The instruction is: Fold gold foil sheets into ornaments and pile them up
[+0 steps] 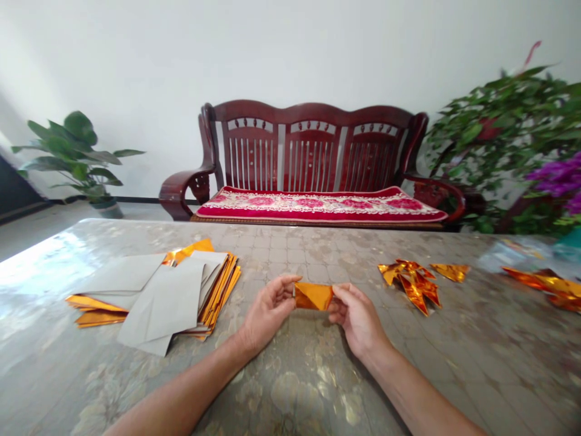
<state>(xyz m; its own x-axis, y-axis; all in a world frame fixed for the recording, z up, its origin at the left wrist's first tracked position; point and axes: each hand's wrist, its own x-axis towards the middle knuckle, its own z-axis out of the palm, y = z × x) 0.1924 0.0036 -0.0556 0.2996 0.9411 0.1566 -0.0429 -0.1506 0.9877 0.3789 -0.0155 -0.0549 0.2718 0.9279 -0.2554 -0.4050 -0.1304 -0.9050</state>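
Item 1: one small, folded piece of shiny orange-gold foil paper (313,297), roughly rectangular. It is sitting between the two hands, its left end meeting the left hand (272,307) and its right end meeting the right hand (361,320). Both hands are pinching it between thumb and fingers, one at each end. Whether its lower edge is touching the surface cannot be told.

Orientation: the long axis is running left to right, nearly level, across the person's front; the short ends are pointing towards the hands. A diagonal fold is crossing the face, setting off triangular facets.

Item 2: a loose, fanned stack of grey-backed, gold-faced paper sheets (175,297), lying left of the left hand, well apart from the folded piece; its visible foil edges are showing orange.

Item 3: a jumbled cluster of pointed, folded orange-gold foil pieces (414,283), lying beyond and to the right of the right hand. A single triangular gold foil piece (450,272) is lying just beside it.

Support: a glossy, grey-beige surface (295,369) patterned with flowers and lattice lines.

Background: a dark red, slatted wooden bench (313,114) is standing behind the surface, bearing a red, floral-patterned seat cover (318,203).
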